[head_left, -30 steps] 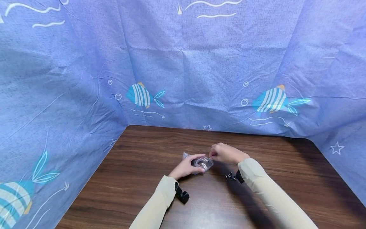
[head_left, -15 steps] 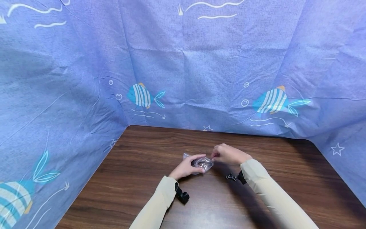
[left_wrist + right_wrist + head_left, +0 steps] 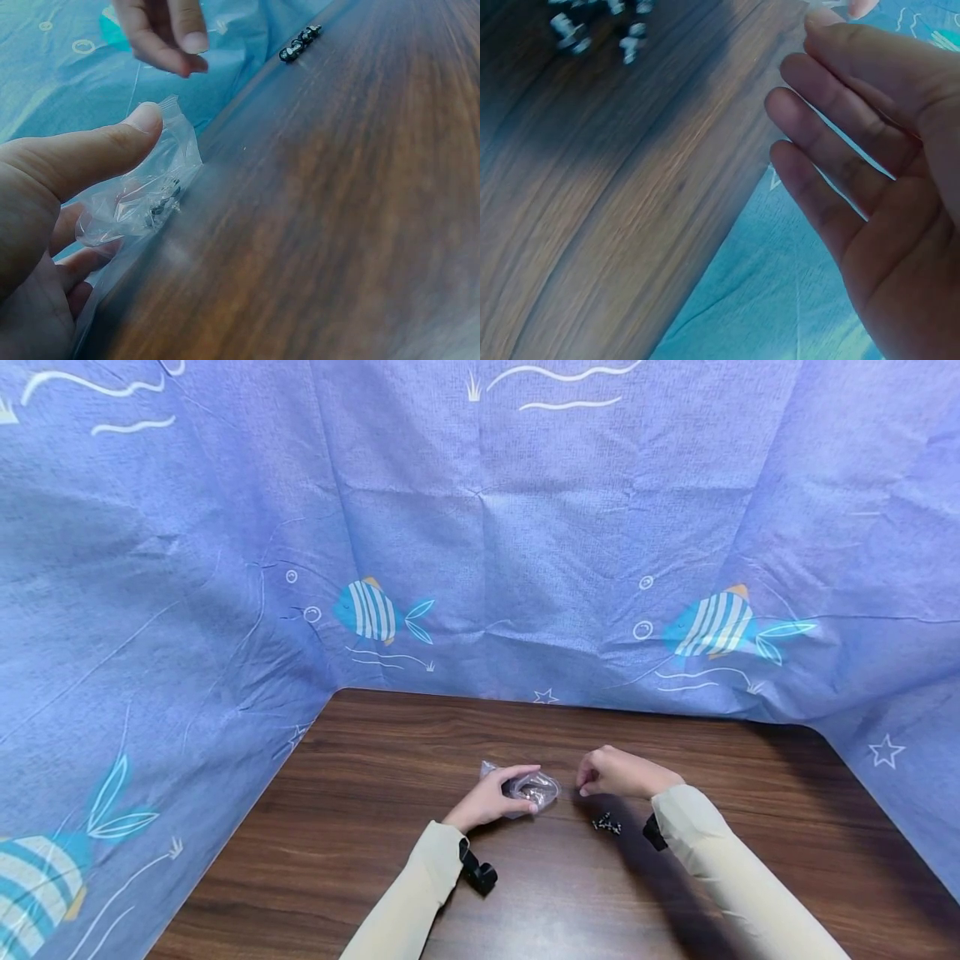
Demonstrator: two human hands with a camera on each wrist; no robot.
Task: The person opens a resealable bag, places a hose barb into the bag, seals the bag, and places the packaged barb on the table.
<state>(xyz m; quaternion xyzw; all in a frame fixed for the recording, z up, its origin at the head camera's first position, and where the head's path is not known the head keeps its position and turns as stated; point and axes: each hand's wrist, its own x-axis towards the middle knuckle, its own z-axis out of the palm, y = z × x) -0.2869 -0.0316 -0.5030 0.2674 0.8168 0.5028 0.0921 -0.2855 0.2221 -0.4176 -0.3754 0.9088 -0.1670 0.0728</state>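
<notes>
A clear plastic bag [image 3: 540,787] lies on the table, with my left hand [image 3: 487,795] holding it between thumb and fingers. Through the film in the left wrist view a few small dark pieces [image 3: 161,206] show inside. My right hand [image 3: 626,772] hovers to the right of the bag, apart from it. In the right wrist view its fingers [image 3: 817,120] are loosely bent and nothing is visible between them. Below that hand sits a small pile of screw-like metal pieces [image 3: 607,824], dark with shiny parts.
The dark wood-grain table [image 3: 360,860] has its far edge against a blue cloth [image 3: 555,527] printed with fish. More of this cloth hangs along the left and right sides. A black wrist strap device [image 3: 477,870] sits on the left wrist.
My right hand has drawn away from the bag's mouth, moving right and slightly nearer, toward the pile. The left hand and the bag stay where they were.
</notes>
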